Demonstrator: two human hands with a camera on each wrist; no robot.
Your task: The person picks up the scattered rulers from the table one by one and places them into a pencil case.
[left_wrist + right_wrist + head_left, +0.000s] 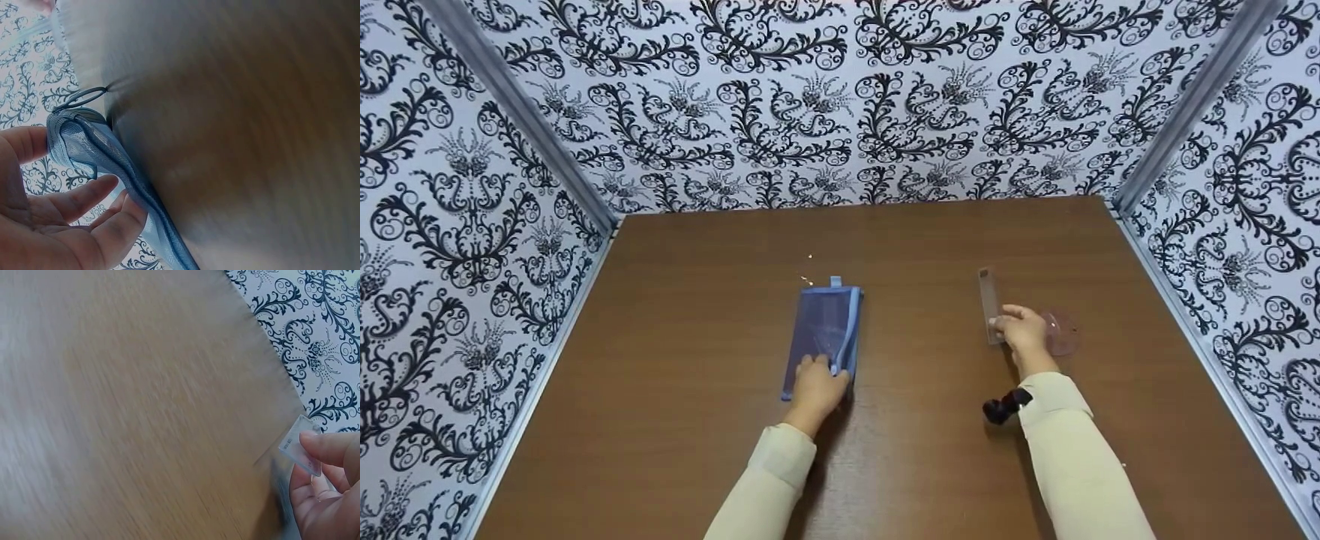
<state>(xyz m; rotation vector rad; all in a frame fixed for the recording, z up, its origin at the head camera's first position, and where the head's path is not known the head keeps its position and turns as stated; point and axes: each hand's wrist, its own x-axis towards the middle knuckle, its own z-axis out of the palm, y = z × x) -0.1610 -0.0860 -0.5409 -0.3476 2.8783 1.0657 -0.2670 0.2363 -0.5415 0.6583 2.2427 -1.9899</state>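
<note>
A blue mesh zipper pouch (819, 330) lies on the table with its zipper side partly raised. My left hand (819, 384) grips its near end, the thumb at the zipper edge and the fingers on the mesh. In the left wrist view the pouch (121, 160) bulges between thumb and fingers, and a thin loop hangs at its end. My right hand (1023, 334) pinches the near end of a clear ruler (988, 300); the right wrist view shows the thumb on the ruler's end (292, 443). A transparent pink round piece (1063, 334) lies beside the right hand, partly hidden by it.
The brown wooden table (697, 450) is bounded by patterned walls (810, 112) at the back and both sides. Small bright specks (808, 280) show just beyond the pouch. A black camera mount (1003, 409) sticks out from the right wrist.
</note>
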